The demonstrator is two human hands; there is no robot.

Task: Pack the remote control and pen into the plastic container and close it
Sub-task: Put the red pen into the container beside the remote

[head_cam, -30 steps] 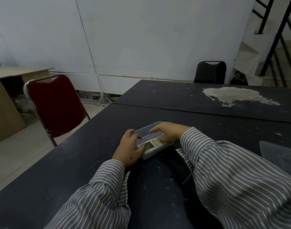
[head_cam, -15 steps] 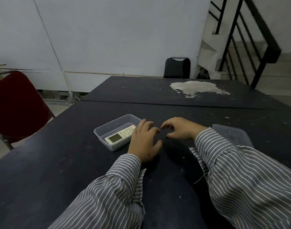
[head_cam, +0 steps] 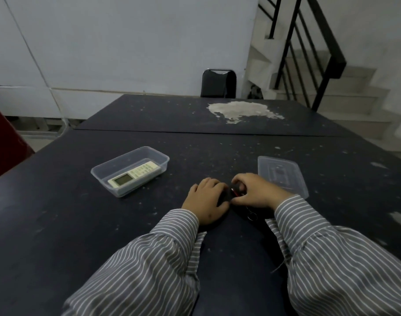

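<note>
An open clear plastic container (head_cam: 117,159) stands on the dark table, left of centre, with the white remote control (head_cam: 133,175) lying flat inside it. Its clear lid (head_cam: 284,176) lies apart on the table to the right. My left hand (head_cam: 206,201) and my right hand (head_cam: 256,190) meet near the table's middle, both closed on a small dark object with a red part (head_cam: 235,192). A short chain with a keyring (head_cam: 252,216) trails from it toward me. Most of that object is hidden by my fingers. I cannot make out a pen as such.
The table (head_cam: 81,224) is dark, speckled, with a pale worn patch (head_cam: 240,110) on its far section. A black chair (head_cam: 219,84) stands at the far end, a red chair (head_cam: 3,142) at the left edge. A staircase with black railing (head_cam: 309,53) rises at right.
My hands have left the container and moved right, closing together on the small dark object. The view has swung right, so the container now sits further left.
</note>
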